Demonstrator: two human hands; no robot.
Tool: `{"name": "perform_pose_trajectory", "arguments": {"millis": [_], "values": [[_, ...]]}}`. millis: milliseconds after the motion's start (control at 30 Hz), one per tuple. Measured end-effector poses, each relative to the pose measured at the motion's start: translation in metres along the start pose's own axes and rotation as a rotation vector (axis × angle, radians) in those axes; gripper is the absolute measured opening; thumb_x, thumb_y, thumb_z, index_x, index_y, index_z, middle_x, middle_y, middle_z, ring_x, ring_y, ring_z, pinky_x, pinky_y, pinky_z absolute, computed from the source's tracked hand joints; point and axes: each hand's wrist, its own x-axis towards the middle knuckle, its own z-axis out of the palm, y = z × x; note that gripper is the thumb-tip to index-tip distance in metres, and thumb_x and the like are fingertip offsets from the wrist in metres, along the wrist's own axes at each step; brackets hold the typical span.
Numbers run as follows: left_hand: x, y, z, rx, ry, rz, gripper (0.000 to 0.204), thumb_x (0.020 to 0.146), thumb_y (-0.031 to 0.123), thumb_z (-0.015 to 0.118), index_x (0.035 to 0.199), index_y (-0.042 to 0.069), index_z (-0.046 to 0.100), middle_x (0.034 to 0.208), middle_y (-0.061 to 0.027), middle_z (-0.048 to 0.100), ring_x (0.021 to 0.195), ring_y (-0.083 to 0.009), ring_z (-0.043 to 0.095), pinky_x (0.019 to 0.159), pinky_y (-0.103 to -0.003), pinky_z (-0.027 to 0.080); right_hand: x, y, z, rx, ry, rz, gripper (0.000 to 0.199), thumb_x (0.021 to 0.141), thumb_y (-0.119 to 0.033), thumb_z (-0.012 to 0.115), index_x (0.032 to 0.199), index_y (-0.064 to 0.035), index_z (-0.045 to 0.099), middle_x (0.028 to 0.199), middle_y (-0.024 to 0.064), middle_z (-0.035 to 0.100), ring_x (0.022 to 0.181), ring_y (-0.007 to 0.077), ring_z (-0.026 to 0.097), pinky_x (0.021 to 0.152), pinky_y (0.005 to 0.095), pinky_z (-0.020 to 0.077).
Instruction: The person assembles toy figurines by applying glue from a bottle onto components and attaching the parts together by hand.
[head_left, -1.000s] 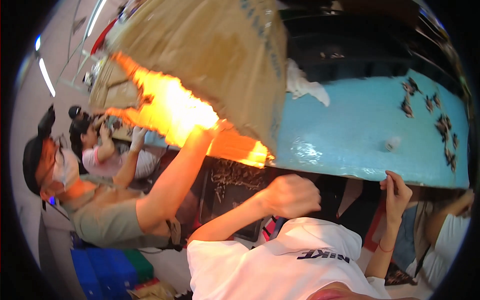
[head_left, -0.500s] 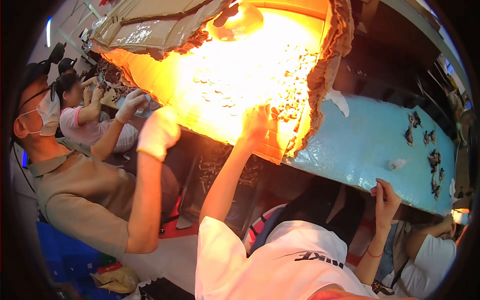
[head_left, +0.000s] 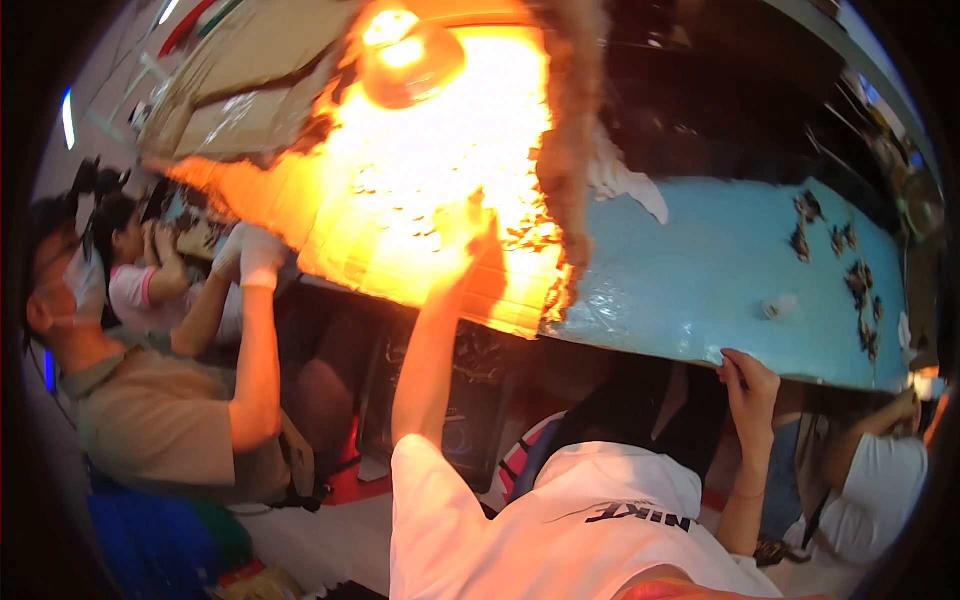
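Fabric of a white shirt (head_left: 560, 520) fills the 6 o'clock edge, and both bare forearms rise from it. The right hand (head_left: 748, 378) sits at about 4 o'clock, its fingers curled over the near edge of the blue tabletop (head_left: 700, 260), clenched on it. The left hand (head_left: 468, 238) is raised toward 12 o'clock against the cardboard sheet (head_left: 420, 200). Glare washes out its fingers, so I cannot tell whether they lie flat on the sheet or pinch it. The sheet stands above and beyond those fingers, its long axis running from 10 o'clock down to 4 o'clock, its ragged right edge overlapping the tabletop. The left hand is on it; the right is well apart, off at 3 o'clock from it. At 9 o'clock a co-worker's white glove (head_left: 262, 255) holds the sheet's lower edge. Small dark scraps (head_left: 860, 285) and a pale bit (head_left: 780, 305) lie on the blue surface toward 2 o'clock. Behind the sheet at 12 o'clock a lamp (head_left: 405, 55) burns through it in orange; the room past it is dark and crowded
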Motion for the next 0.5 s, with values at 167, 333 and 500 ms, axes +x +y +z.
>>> {"name": "perform_pose_trajectory", "arguments": {"millis": [167, 333, 500], "values": [[-0.005, 0.078, 0.007, 0.275, -0.084, 0.487, 0.014, 0.080, -0.002, 0.054, 0.091, 0.003, 0.045, 0.083, -0.0023, 0.045, 0.069, -0.0168, 0.048, 0.061, -0.027, 0.045, 0.006, 0.027, -0.019, -0.130, 0.086, -0.017, 0.010, 0.077, -0.002, 0.063, 0.087, -0.0014, 0.063, 0.071, 0.0132, 0.061, 0.061, 0.0278, 0.059, 0.054, 0.0343, 0.0450], [-0.113, 0.228, -0.025, 0.259, -0.368, 0.457, 0.008, 0.076, -0.003, 0.058, 0.081, 0.003, 0.056, 0.080, -0.0098, 0.056, 0.067, -0.0207, 0.052, 0.054, -0.027, 0.040, 0.018, 0.049, -0.041, -0.011, 0.218, 0.016, 0.013, 0.078, -0.004, 0.062, 0.090, -0.0004, 0.063, 0.071, 0.0122, 0.063, 0.058, 0.0218, 0.061, 0.053, 0.0295, 0.0466], [-0.160, 0.270, 0.064, -0.105, -0.739, 0.171, 0.010, 0.074, -0.005, 0.063, 0.080, 0.002, 0.059, 0.079, -0.0100, 0.054, 0.064, -0.0244, 0.054, 0.054, -0.028, 0.043, 0.078, 0.125, -0.085, 0.032, 0.425, 0.170, 0.018, 0.078, -0.004, 0.062, 0.095, 0.0003, 0.063, 0.081, 0.0126, 0.066, 0.065, 0.0177, 0.062, 0.061, 0.0269, 0.0484]]}}
